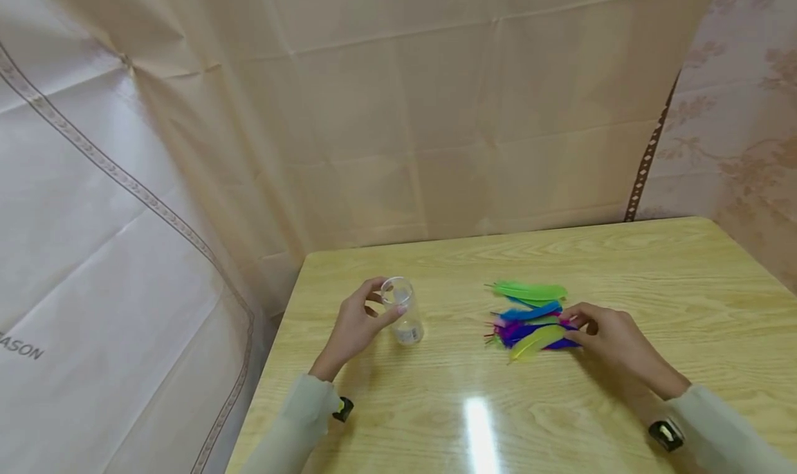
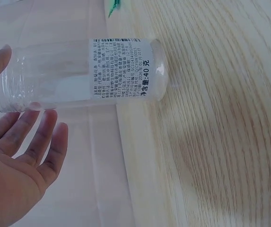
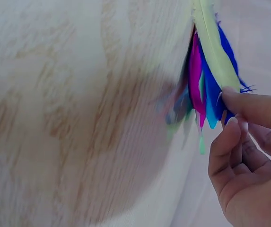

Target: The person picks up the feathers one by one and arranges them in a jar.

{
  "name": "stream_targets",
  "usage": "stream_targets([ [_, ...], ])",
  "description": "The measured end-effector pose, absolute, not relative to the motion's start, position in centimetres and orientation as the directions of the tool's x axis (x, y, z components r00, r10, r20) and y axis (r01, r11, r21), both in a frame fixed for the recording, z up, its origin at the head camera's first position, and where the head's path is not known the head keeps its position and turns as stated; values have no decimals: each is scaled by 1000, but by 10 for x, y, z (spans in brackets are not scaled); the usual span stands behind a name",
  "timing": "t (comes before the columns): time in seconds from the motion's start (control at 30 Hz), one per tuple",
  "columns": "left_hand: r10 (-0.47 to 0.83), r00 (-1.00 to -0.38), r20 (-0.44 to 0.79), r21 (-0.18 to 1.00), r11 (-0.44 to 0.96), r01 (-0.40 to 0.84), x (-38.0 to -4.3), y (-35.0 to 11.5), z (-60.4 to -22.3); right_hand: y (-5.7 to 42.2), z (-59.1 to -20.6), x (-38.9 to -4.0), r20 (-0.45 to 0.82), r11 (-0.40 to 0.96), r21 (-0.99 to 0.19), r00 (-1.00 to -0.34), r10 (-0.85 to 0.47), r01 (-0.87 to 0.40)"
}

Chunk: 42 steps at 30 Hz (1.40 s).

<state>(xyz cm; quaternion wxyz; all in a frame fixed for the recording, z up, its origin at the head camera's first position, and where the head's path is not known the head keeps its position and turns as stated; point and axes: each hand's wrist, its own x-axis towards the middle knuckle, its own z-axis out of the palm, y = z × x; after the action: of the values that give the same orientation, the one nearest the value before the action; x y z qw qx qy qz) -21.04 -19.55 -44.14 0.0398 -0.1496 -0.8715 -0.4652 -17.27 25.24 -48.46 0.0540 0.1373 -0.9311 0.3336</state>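
A clear plastic jar [image 1: 408, 333] with a white printed label [image 2: 121, 70] stands upright on the table, its mouth uncovered. My left hand [image 1: 356, 323] holds it near the rim, thumb on one side and fingers on the other. To the right lies a loose pile of coloured feathers: green [image 1: 529, 291], light blue [image 1: 534, 313], yellow [image 1: 539, 340], dark blue and magenta. At the pile's right end, my right hand [image 1: 613, 337] pinches a dark blue feather [image 3: 212, 78] by its tip between thumb and forefinger. The yellow feather [image 3: 216, 45] lies right beside these fingertips.
The wood-grain table [image 1: 398, 405] has its far edge against a hanging beige cloth [image 1: 448, 128]. Pale cloth [image 1: 112, 266] hangs along the left side, and a flower-patterned one [image 1: 741, 135] at the right. A bright light reflection [image 1: 479, 432] shows on the tabletop near the front.
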Motion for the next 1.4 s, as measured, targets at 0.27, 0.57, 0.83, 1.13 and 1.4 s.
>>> stream_targets([
  [0.27, 229, -952, 203, 798, 524, 297, -209, -197, -439, 258, -481, -171, 217, 756, -569, -946, -240, -322],
  [0.57, 241, -948, 210, 797, 519, 309, -211, -196, -439, 265, -477, -171, 216, 786, -564, -964, -156, -253],
  [0.83, 243, -945, 220, 799, 512, 317, -211, -196, -441, 264, -473, -173, 269, 775, -574, -954, -128, -266],
  [1.13, 243, -941, 236, 807, 490, 329, -212, -195, -442, 261, -469, -173, 301, 756, -598, -949, -96, -266],
  [1.4, 240, -935, 261, 824, 449, 346, -212, -195, -443, 259, -462, -175, 323, 737, -619, -943, -77, -272],
])
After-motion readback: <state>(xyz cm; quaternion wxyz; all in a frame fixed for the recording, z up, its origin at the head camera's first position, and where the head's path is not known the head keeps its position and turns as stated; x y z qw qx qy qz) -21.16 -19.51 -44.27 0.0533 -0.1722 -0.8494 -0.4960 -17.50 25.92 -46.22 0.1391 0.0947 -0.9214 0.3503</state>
